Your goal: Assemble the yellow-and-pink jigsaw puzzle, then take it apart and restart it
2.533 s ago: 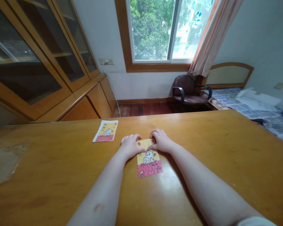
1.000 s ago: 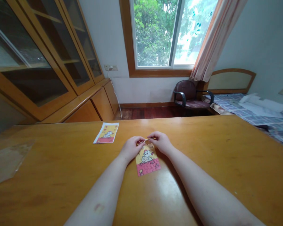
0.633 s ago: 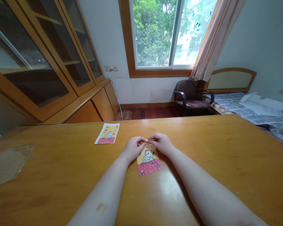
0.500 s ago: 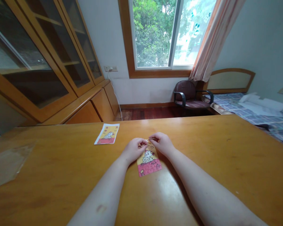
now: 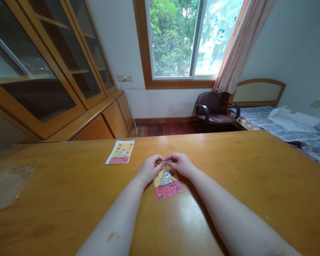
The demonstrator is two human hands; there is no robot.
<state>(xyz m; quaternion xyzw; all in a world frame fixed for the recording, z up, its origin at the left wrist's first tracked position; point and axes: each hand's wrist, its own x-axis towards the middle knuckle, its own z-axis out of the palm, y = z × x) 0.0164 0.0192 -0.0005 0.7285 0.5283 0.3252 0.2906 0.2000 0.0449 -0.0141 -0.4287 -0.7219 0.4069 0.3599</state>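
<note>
A small yellow and red jigsaw puzzle [image 5: 167, 183] with a cartoon animal lies on the wooden table [image 5: 242, 177] in front of me. My left hand [image 5: 148, 168] and my right hand [image 5: 179, 163] both pinch its far edge, which is lifted off the table and bent toward me. Fingertips of the two hands nearly meet over the raised strip. The near red part of the puzzle stays flat on the wood.
A printed picture card [image 5: 120, 152] with the same design lies to the far left of my hands. A clear plastic sleeve [image 5: 6, 184] rests near the table's left edge. Beyond the table stand a glass-door cabinet [image 5: 42, 67], an office chair [image 5: 214, 106] and a bed [image 5: 288, 124].
Both hands went from pressing flat on the puzzle's top to pinching its far edge and lifting it; the raised strip has since folded further toward me.
</note>
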